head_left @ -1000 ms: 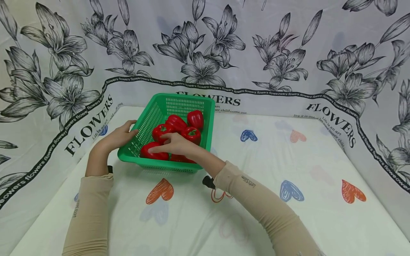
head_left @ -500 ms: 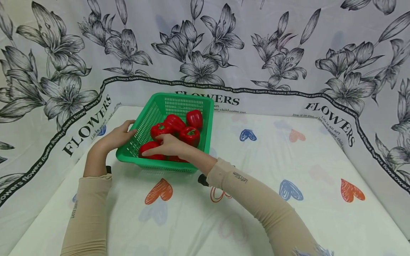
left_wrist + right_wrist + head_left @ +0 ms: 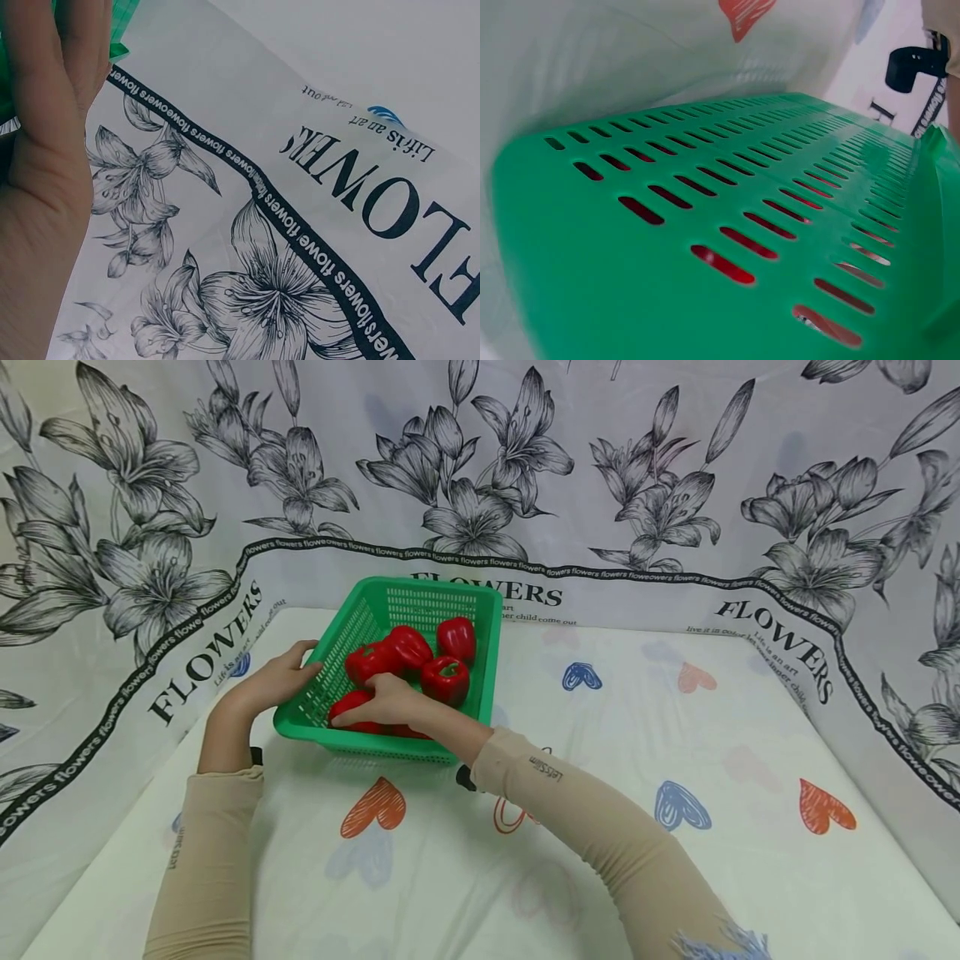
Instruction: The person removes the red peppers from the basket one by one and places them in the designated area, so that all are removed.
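Observation:
A green plastic basket [image 3: 491, 668] with slotted walls stands on the table, holding several red bell peppers. My left hand [image 3: 273, 681] grips the basket's left rim; the left wrist view shows this hand beside a green corner. Inside the basket, my right hand [image 3: 390, 703] holds a red bell pepper [image 3: 348, 706] at the near left, thumb toward the front wall, other fingertips hidden. Just beyond that hand lies another pepper [image 3: 366, 662], and a stemmed pepper [image 3: 446, 681] sits to its right. The right wrist view is filled by the basket wall [image 3: 727, 195], with red behind its slots.
A white cloth with printed hearts covers the table [image 3: 600, 877]. Behind and at both sides hangs a white flower-printed curtain [image 3: 480, 460]. Two more red peppers, a back pepper [image 3: 408, 647] and a right-hand pepper [image 3: 457, 639], lie deeper in the basket.
My right hand and forearm have shifted slightly left within the basket. The pepper just beyond the right hand has moved a little left. My left hand stays on the rim.

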### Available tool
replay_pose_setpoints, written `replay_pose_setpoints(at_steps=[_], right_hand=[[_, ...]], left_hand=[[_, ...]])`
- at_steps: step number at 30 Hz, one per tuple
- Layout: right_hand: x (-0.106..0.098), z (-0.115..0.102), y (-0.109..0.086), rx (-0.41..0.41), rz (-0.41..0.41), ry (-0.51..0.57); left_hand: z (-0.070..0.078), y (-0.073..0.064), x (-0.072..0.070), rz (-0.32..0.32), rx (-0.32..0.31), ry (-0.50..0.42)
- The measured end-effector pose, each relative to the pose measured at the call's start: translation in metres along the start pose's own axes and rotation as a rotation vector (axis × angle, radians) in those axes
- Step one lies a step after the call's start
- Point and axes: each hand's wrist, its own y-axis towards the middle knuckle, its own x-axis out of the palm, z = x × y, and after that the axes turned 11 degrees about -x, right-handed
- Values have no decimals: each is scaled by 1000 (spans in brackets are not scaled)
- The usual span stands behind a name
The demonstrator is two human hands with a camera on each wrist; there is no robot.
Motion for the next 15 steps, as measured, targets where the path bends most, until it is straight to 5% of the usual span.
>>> replay_pose_setpoints(at_steps=[15], right_hand=[[5,-2,1,-41,-18,-79]], left_hand=[[1,1,0,4,-12,6]])
